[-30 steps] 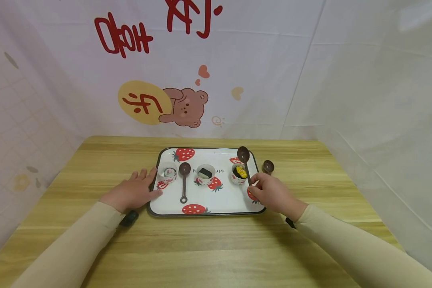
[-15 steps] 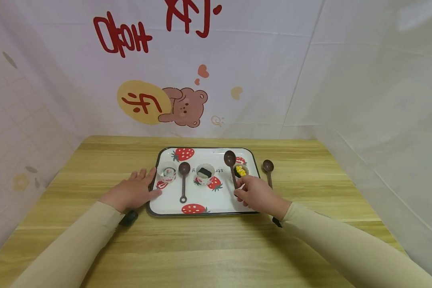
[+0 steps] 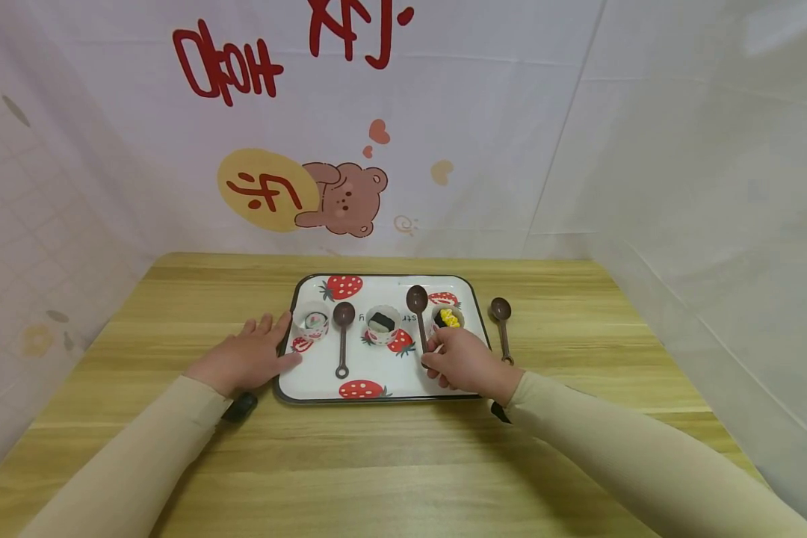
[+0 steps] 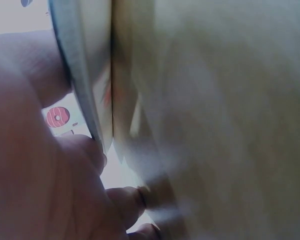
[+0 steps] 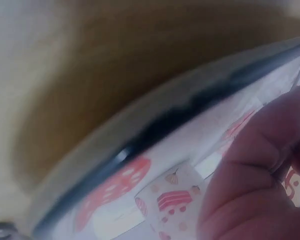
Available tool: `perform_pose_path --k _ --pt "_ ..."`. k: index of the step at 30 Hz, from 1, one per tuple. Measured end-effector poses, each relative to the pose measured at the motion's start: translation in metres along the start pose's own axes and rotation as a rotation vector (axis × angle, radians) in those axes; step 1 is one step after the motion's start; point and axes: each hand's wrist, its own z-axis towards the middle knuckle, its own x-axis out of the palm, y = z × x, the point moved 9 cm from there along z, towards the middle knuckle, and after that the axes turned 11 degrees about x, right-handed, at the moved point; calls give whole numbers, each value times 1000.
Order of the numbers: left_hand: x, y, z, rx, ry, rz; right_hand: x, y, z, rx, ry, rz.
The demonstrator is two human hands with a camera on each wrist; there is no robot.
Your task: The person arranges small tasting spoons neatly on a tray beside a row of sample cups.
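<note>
My right hand (image 3: 467, 364) pinches the handle of a dark brown spoon (image 3: 417, 299) over the strawberry-print tray (image 3: 309, 379). The bowl of this spoon points away, between the middle paper cup (image 3: 382, 341) and the right paper cup (image 3: 462, 310). Yellow-topped sushi (image 3: 449, 317) sits in the right cup, partly behind the hand. Fingers spread, my left hand (image 3: 245, 362) rests against the tray's left rim, its thumb over the tray. Beside it stands the left paper cup (image 3: 305, 334) with a pale sushi piece. The right wrist view shows a cake-print cup (image 5: 175, 200) near my fingers.
Another brown spoon (image 3: 344, 315) lies on the tray between the left and middle cups. A third spoon (image 3: 501, 308) lies on the wooden table (image 3: 390, 463), right of the tray. Behind the table hangs a printed white curtain (image 3: 484, 112).
My right hand has carried the spoon left, from the tray's right side across the right cup to the gap beside the middle cup. The left hand stays put.
</note>
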Motion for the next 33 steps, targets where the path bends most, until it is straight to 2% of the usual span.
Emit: perform_pose_path --k 11,22,33 --pt "0 0 0 -1 -2 -5 6 -2 3 83 43 33" --pt "-2 -2 -2 11 -6 -11 10 -2 6 103 92 67" --pt "-2 -2 -3 14 -7 -15 13 -1 10 116 109 35"
